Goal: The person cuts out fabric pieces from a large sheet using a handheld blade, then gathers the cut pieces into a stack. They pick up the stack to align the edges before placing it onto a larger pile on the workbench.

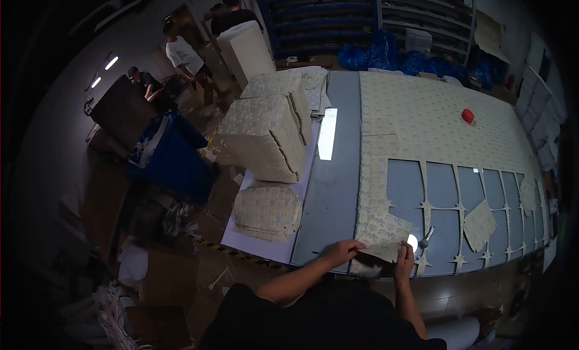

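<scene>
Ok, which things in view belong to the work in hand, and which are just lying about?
Seemingly part of the work:
- patterned piece, held by left hand and right hand
- patterned sheet with cut-outs
- stacked patterned pieces

Apparently just lying about:
- red object
- blue bin
- blue bags

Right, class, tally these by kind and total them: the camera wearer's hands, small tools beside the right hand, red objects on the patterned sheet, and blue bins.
Hands, left hand and right hand: 2
Small tool: 1
Red object: 1
Blue bin: 1
Total: 5
</scene>
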A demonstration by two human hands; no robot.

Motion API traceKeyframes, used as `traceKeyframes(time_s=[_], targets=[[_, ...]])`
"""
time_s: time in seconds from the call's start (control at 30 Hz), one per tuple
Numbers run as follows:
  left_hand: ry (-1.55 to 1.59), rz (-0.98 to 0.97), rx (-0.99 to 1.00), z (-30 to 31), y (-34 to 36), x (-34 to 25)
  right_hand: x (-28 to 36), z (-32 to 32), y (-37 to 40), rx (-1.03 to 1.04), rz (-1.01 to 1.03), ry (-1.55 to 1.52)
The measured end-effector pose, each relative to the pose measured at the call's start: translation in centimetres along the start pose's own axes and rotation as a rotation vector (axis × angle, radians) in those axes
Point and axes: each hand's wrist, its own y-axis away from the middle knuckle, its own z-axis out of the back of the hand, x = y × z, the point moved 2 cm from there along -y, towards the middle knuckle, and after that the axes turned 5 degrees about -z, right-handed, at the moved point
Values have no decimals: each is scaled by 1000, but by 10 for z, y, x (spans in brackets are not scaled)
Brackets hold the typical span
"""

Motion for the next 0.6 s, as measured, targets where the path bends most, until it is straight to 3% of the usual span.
traceKeyframes(time_s=[0.1,0.17,0.23,0.3,0.37,0.6], targets=[[4,-78,6,0,2,4,-23,0,-3,25,81,27],[-23,-150,-9,2,3,4,-11,7,-4,109,-155,-98],[-95,-263,46,6,5,-2,-1,12,3,114,-205,-110],[-103,-227,43,9,3,-10,16,12,11,113,-256,-122],[-107,-190,51,10,2,-12,39,2,25,107,-263,-347],[-26,-71,26,13,1,-12,35,2,40,230,-116,-279]])
